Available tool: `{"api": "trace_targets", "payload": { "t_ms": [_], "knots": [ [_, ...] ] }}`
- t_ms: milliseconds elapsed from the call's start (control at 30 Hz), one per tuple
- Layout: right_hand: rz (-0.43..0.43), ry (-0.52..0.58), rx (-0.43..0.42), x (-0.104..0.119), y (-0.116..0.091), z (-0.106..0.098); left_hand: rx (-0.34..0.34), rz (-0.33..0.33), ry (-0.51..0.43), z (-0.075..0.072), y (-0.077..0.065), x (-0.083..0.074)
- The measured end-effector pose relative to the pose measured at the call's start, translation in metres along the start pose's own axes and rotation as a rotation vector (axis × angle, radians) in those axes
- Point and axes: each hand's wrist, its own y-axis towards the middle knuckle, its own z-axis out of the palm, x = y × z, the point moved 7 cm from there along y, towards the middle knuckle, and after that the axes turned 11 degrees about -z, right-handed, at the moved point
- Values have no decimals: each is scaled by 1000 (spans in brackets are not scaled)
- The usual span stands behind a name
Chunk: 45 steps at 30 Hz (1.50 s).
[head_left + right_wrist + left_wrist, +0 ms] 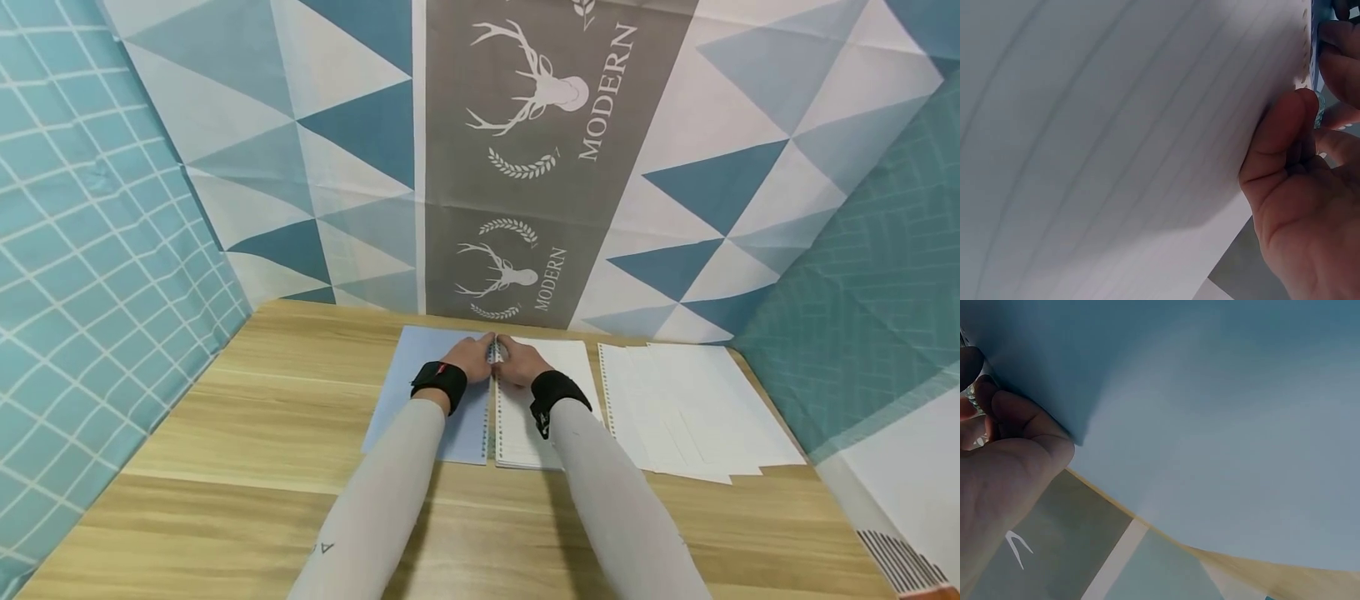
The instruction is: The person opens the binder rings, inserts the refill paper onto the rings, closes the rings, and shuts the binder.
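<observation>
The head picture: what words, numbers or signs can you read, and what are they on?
"MODERN", high on the grey panel.
"MODERN" again, lower on that panel.
Too small to read: red tag on the left wristband, white marks on the right wristband, faint mark on the right sleeve.
A triangle-like sign on the left sleeve.

On the wood-grain tabletop (247, 417) lie a blue cover (467, 432), white lined pages (521, 425) beside it, and overlapping loose sheets (686, 408).

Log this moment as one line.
left hand: holds binding, blue cover side | right hand: holds binding, white pages side | loose sheets: on table, right of white pages
</observation>
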Motion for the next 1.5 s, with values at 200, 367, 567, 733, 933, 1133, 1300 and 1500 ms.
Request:
{"api": "trace_targets", "payload": {
  "t_ms": [200,367,567,733,933,1133,1300,1500],
  "knots": [
    [-24,-30,7,3,2,1,4,-23,-21,-2,-1,1],
    [-14,-3,14,-1,3,2,11,-31,-19,-1,1,0],
    [2,41,15,-8,6,1,2,-17,-19,1,3,-3],
    [13,62,13,-9,7,2,23,-32,-26,4,6,-2],
    [17,79,5,-8,7,3,6,-30,-10,5,11,0],
    [19,71,-16,-7,4,-1,-3,-18,-18,4,12,-1],
    [18,74,-1,-2,2,0,6,-28,-25,1,10,1],
    [20,61,5,-8,6,4,0,-34,-37,4,7,2]
  ]
}}
